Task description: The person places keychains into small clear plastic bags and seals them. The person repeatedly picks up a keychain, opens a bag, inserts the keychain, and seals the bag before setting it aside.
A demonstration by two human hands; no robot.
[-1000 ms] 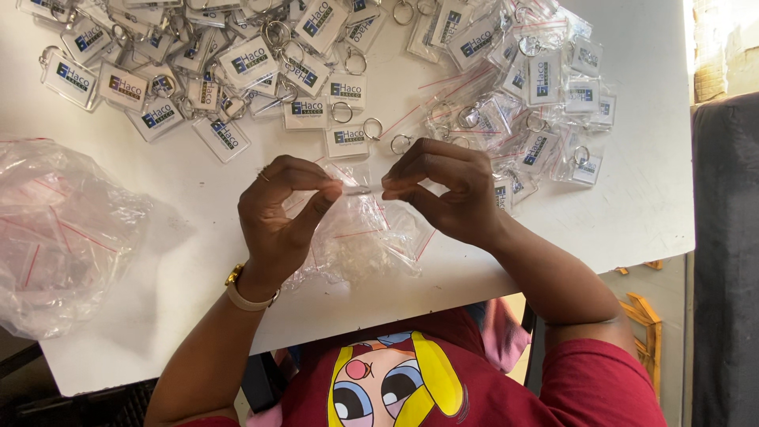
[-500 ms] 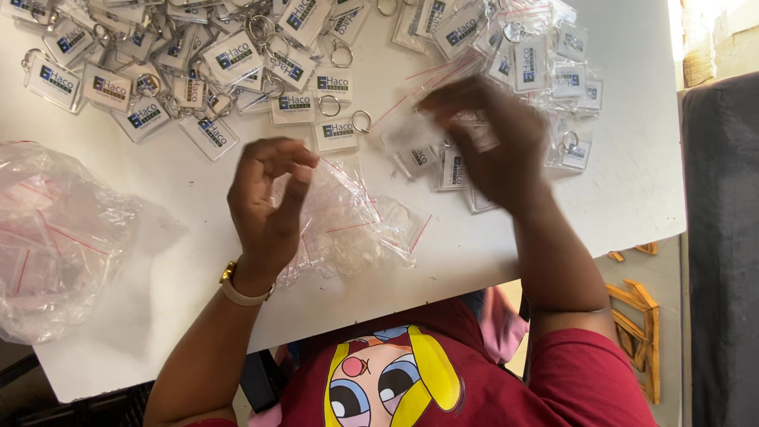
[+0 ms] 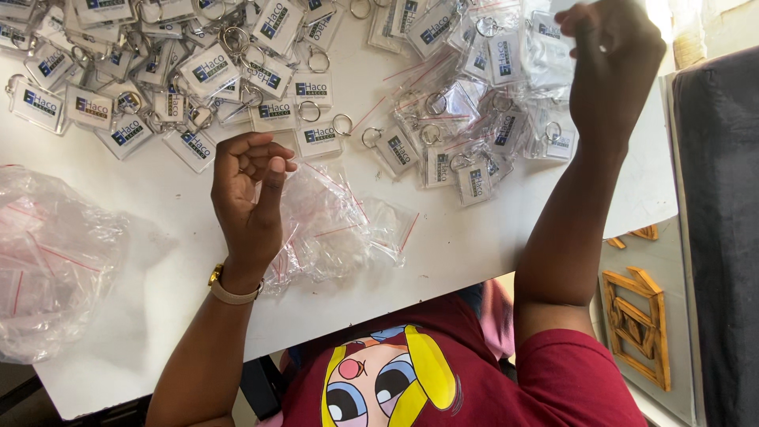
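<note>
My left hand [image 3: 249, 198] hovers over the white table [image 3: 474, 245] with its fingers loosely curled and nothing in them. Just to its right lies a small heap of empty clear zip bags [image 3: 340, 225] with red seal lines. My right hand [image 3: 613, 67] is stretched to the far right, above a pile of bagged key tags [image 3: 482, 119]. Its fingertips are next to a clear bagged tag [image 3: 545, 43]; whether they still grip it is hidden. Loose rectangular key tags [image 3: 198, 75] with metal rings cover the far left of the table.
A large crumpled clear plastic bag [image 3: 51, 261] with more small bags inside lies at the table's left end. The table's near edge runs by my red shirt. A dark panel [image 3: 719, 237] and wooden frame pieces [image 3: 636, 324] on the floor lie to the right.
Both hands were pinching a small bag together over the heap. My right hand has since carried it away to the far-right pile, and my left hand has stayed by the heap, empty.
</note>
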